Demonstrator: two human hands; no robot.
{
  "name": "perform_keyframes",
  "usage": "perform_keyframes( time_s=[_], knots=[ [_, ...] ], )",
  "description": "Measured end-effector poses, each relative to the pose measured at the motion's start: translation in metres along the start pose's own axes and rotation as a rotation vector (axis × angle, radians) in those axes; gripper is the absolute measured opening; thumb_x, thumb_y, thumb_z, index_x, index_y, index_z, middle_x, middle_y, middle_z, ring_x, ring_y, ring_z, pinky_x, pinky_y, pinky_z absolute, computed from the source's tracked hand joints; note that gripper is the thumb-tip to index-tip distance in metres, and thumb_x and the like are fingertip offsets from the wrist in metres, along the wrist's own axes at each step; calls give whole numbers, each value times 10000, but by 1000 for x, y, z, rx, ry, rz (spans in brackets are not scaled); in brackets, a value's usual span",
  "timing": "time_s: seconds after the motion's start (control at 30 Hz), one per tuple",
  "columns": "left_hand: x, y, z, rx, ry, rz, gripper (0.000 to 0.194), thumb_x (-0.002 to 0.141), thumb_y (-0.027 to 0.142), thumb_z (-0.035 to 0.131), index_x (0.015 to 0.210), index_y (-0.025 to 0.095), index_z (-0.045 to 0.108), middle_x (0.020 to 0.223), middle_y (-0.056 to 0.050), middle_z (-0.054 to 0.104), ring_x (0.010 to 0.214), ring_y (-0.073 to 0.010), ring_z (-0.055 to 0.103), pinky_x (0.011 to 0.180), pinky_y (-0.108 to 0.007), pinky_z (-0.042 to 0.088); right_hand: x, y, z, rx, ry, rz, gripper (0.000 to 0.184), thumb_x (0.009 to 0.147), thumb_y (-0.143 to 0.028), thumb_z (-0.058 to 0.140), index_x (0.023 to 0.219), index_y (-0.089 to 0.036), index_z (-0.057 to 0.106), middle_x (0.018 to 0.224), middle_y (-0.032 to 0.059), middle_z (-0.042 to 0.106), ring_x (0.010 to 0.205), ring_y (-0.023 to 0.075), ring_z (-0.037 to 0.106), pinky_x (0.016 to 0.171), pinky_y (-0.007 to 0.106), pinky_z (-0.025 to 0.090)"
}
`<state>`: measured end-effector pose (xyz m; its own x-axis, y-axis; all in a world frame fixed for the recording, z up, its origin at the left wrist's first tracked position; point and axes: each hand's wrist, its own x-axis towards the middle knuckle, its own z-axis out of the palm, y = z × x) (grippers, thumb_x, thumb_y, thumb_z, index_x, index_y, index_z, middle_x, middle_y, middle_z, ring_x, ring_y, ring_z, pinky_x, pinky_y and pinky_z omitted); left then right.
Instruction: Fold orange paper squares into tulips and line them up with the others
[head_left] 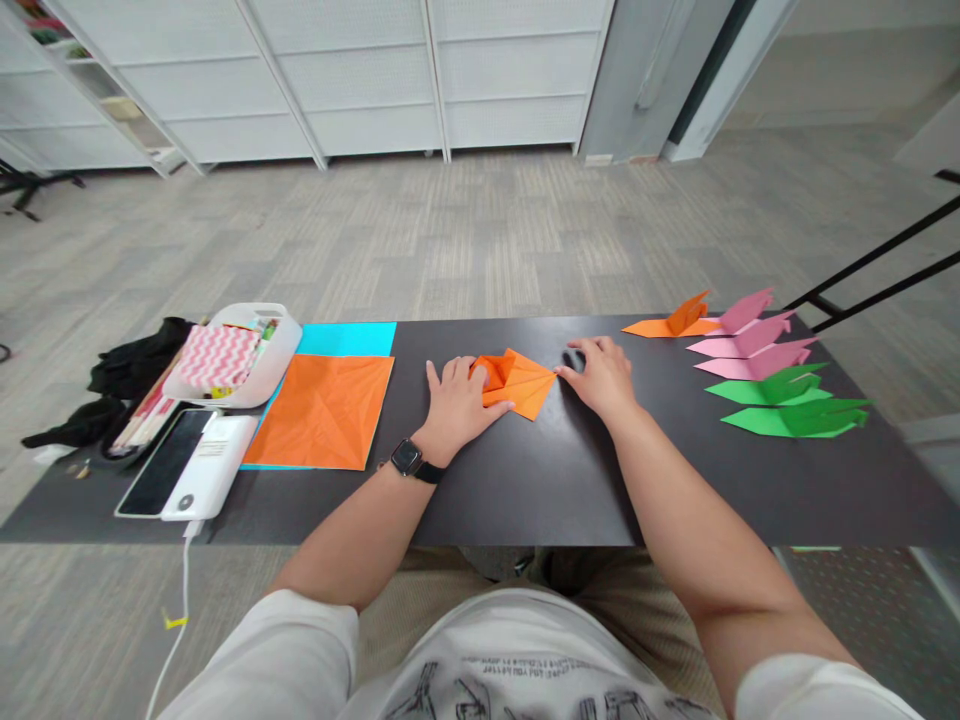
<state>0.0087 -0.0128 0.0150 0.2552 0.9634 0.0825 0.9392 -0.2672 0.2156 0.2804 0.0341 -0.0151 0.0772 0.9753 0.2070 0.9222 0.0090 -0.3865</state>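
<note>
In the middle of the dark table lies a partly folded piece of orange origami paper (529,380), with a raised fold on its left side and a point on its right. My left hand (460,405) holds its left part, the thumb along the lower edge and the forefinger bent against the raised fold; the fingers cover some of the paper. At the right point rests my right hand (602,378), thumb by the tip and forefinger apart from it, gripping nothing that I can see.
On the right stand folded paper birds: an orange one (679,318), several pink ones (746,338) and green ones (795,415). To the left are an orange sheet (322,410) over blue paper (349,338), a white basket (281,350), a phone (169,465) and a cabled white power bank (210,470).
</note>
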Motion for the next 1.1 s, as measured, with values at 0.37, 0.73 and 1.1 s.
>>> perform_keyframes(
  time_s=[0.37,0.73,1.1],
  knots=[
    [2,1,5,-2,49,18,561,931,683,701,1223,205,699,1613,-195,494,1554,-449,352,1291,-807,103,-21,-35,-32,311,-45,-422,108,962,-227,634,922,-244,732,977,66,744,947,258,695,893,410,531],
    [2,-8,6,-44,59,49,436,953,598,701,1171,221,709,1618,-169,505,1568,-447,358,1293,-810,82,-33,-50,-8,272,-330,-670,200,994,-209,672,1147,-232,800,1128,92,757,1058,254,704,995,433,556],
    [17,-11,11,-80,49,57,377,957,562,717,1154,241,701,1636,-137,497,1597,-406,335,1314,-782,75,-32,-49,-8,217,-254,-654,202,1020,-223,658,1112,-256,835,1093,77,771,1033,248,712,962,423,550]
  ],
)
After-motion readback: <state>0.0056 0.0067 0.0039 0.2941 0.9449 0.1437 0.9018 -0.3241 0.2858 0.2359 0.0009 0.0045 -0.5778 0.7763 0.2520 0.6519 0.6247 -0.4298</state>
